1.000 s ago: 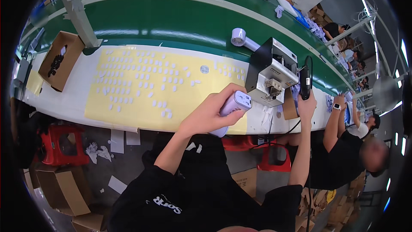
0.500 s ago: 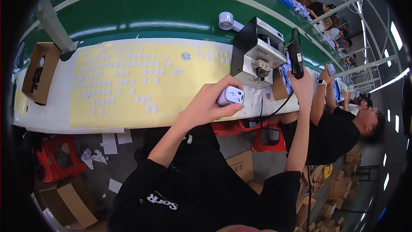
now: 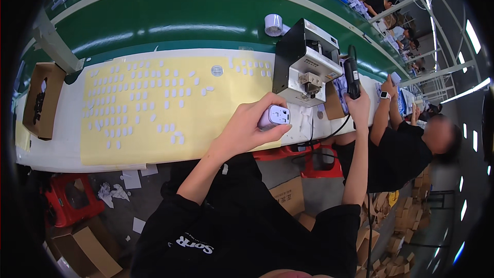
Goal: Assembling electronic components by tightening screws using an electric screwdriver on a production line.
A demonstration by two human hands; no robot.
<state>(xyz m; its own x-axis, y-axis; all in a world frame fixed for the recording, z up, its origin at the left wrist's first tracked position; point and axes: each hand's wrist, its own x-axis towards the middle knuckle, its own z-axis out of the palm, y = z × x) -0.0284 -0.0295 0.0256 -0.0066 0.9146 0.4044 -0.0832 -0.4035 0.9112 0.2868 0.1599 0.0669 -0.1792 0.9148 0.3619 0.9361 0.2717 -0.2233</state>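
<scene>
My left hand [image 3: 246, 127] is wrapped round a small white plastic housing [image 3: 278, 115], whose end with small openings faces up. It is held above the front edge of the worktable. Over to the right, my right hand [image 3: 358, 107] grips a black electric screwdriver [image 3: 352, 74] with a cord. The screwdriver stands roughly upright, apart from the housing. Between and beyond the hands is a black and silver screw feeder [image 3: 307, 67]. Left of it, many small white oval pieces [image 3: 146, 85] lie in loose rows on a yellow sheet [image 3: 200, 118].
A cardboard box [image 3: 45, 100] with dark contents sits at the table's left end. A white cylindrical part [image 3: 273, 24] stands behind the feeder, by the green conveyor belt [image 3: 170, 15]. Red stools [image 3: 72, 201] are under the table. A co-worker [image 3: 406, 154] works close on my right.
The view has shifted slightly, so the table's left side appears a little lower. Both hands keep their grips and have barely moved. The co-worker's raised hand has shifted a little.
</scene>
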